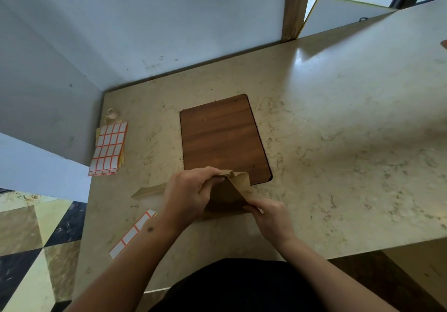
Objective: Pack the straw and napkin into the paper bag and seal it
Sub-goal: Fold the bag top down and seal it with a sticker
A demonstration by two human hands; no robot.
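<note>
Nearby, label sheets (108, 149) and wooden board (223, 140) (unobstructed) beyond both hands' (188, 192) grip, pinching paper bag (229, 192).

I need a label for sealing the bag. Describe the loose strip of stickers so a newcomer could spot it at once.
Start at the marble-patterned table and find the near left edge, beside the left forearm. The sticker strip lies there alone, running diagonally. Unlike the full sticker sheet farther back by the wall, it is a single narrow row of white labels with orange borders.
</note>
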